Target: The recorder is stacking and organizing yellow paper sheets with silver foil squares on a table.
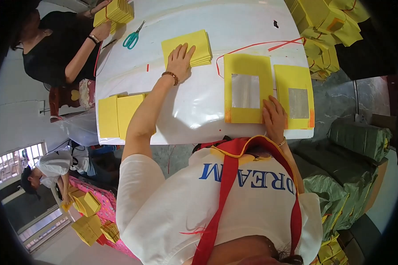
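My left hand (180, 62) lies with outstretched fingers on a small stack of yellow paper sheets (199, 43) in the middle of the white table (185, 106). At the table's near right, my right hand (275, 119) rests with its fingers at the lower right edge of a yellow paper pile (247, 65) topped by a grey rectangle. A second yellow pile (292, 76), also with a grey rectangle, lies just right of that hand. Neither hand grips anything that I can see. Two yellow stacks (108, 117) lie at the near left, partly behind my left forearm.
Teal-handled scissors (131, 40) and red strips (252, 44) lie on the table. A co-worker (53, 48) at the far left handles a yellow bundle (115, 13). Another person (59, 165) works behind. Yellow bundles (325, 22) and green wrapped bales (360, 139) stand right.
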The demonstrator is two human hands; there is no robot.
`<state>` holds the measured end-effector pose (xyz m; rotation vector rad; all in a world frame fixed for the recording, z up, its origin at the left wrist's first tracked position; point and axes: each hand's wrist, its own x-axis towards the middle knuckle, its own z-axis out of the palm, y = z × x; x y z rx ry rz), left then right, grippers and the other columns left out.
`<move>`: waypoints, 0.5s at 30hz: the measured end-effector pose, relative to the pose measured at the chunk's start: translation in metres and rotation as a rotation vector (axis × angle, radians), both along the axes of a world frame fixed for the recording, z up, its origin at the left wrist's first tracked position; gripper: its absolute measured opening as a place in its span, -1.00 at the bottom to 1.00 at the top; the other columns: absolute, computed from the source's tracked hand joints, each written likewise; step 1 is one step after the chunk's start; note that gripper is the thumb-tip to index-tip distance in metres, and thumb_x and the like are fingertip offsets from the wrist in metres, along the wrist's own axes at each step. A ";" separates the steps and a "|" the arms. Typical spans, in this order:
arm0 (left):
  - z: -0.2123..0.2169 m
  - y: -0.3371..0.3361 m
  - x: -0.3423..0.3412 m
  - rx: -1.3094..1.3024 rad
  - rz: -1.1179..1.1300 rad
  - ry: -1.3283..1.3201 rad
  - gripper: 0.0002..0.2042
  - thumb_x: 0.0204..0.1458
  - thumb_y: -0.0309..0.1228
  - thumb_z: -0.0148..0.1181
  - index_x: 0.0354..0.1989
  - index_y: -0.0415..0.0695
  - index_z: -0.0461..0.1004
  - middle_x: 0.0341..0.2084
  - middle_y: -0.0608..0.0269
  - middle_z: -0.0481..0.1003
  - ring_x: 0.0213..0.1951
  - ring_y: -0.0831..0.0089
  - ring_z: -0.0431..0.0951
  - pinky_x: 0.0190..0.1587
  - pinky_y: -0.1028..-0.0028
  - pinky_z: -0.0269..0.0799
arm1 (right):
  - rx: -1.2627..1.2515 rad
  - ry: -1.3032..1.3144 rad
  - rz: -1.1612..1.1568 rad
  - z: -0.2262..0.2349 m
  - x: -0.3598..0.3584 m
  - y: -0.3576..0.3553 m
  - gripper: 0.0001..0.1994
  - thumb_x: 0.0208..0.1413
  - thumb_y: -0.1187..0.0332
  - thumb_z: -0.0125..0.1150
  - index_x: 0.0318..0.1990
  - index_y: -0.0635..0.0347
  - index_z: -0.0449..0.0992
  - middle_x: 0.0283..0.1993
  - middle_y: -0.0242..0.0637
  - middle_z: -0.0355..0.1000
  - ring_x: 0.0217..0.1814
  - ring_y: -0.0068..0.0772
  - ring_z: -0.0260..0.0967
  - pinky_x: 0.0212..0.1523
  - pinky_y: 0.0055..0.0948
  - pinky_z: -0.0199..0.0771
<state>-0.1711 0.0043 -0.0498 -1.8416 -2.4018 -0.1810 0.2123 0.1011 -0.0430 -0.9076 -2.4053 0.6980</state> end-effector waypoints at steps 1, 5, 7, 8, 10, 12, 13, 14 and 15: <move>0.000 0.000 -0.001 -0.013 -0.008 0.005 -0.30 -0.15 -0.46 0.07 0.27 0.01 0.02 0.23 0.00 0.04 0.26 0.03 0.00 0.23 0.13 -0.01 | 0.023 -0.007 0.006 0.001 -0.001 -0.001 -0.73 0.12 0.32 0.01 -0.04 0.15 0.45 0.12 -0.21 0.30 0.16 -0.14 0.20 0.16 -0.24 0.08; 0.015 0.004 -0.007 -0.120 -0.012 -0.046 -0.26 -0.17 -0.36 0.14 0.28 0.01 0.00 0.23 0.00 0.04 0.26 0.04 -0.01 0.25 0.13 -0.04 | 0.025 0.083 0.044 -0.006 0.002 0.007 -0.73 0.09 0.37 0.06 -0.05 0.18 0.45 0.11 -0.20 0.31 0.16 -0.06 0.20 0.14 -0.20 0.16; 0.028 0.007 -0.013 -0.157 -0.021 -0.086 -0.24 -0.18 -0.31 0.16 0.28 0.02 0.00 0.23 0.01 0.05 0.26 0.05 0.01 0.25 0.14 -0.04 | 0.050 0.110 0.059 -0.005 0.002 0.011 -0.73 0.07 0.39 0.08 -0.06 0.17 0.46 0.11 -0.20 0.32 0.17 -0.06 0.20 0.14 -0.19 0.17; 0.033 0.007 -0.014 -0.193 -0.025 -0.128 -0.23 -0.18 -0.26 0.19 0.29 0.03 0.00 0.23 0.01 0.06 0.26 0.07 0.02 0.25 0.15 -0.03 | 0.076 0.135 0.079 -0.004 0.003 0.012 -0.73 0.05 0.41 0.10 -0.06 0.17 0.46 0.10 -0.20 0.32 0.18 -0.05 0.19 0.13 -0.18 0.18; 0.038 0.005 -0.015 -0.199 -0.020 -0.101 -0.22 -0.17 -0.21 0.21 0.29 0.04 -0.01 0.22 0.02 0.08 0.26 0.09 0.04 0.24 0.17 0.00 | 0.087 0.095 0.097 -0.001 0.005 0.013 -0.73 0.03 0.40 0.11 -0.07 0.17 0.46 0.09 -0.20 0.33 0.19 -0.06 0.19 0.13 -0.19 0.19; 0.042 0.007 -0.015 -0.179 -0.029 -0.101 -0.23 -0.16 -0.22 0.20 0.28 0.03 0.00 0.22 0.02 0.08 0.25 0.08 0.06 0.23 0.16 0.02 | 0.098 0.054 0.113 -0.001 0.008 0.013 -0.73 0.02 0.40 0.12 -0.08 0.16 0.47 0.08 -0.20 0.34 0.20 -0.06 0.19 0.12 -0.21 0.19; 0.045 0.007 -0.012 -0.180 -0.034 -0.101 -0.23 -0.16 -0.22 0.20 0.28 0.03 0.00 0.22 0.02 0.08 0.25 0.08 0.06 0.23 0.16 0.02 | 0.090 0.053 0.108 -0.003 0.009 0.012 -0.73 0.02 0.38 0.12 -0.08 0.12 0.47 0.09 -0.28 0.33 0.21 -0.11 0.18 0.14 -0.21 0.14; 0.048 0.006 -0.009 -0.169 -0.012 -0.110 -0.24 -0.17 -0.26 0.20 0.28 0.03 0.00 0.23 0.03 0.06 0.24 0.08 0.06 0.23 0.16 0.02 | 0.081 0.051 0.104 -0.005 0.010 0.012 -0.72 0.01 0.37 0.12 -0.08 0.07 0.47 0.11 -0.36 0.32 0.21 -0.17 0.18 0.15 -0.20 0.08; 0.053 0.006 -0.004 -0.160 0.005 -0.119 -0.24 -0.17 -0.30 0.21 0.28 0.03 0.00 0.24 0.04 0.05 0.24 0.09 0.06 0.23 0.15 0.02 | 0.078 0.049 0.095 -0.005 0.011 0.012 -0.72 0.01 0.37 0.12 -0.08 0.07 0.47 0.11 -0.36 0.32 0.21 -0.17 0.18 0.15 -0.20 0.08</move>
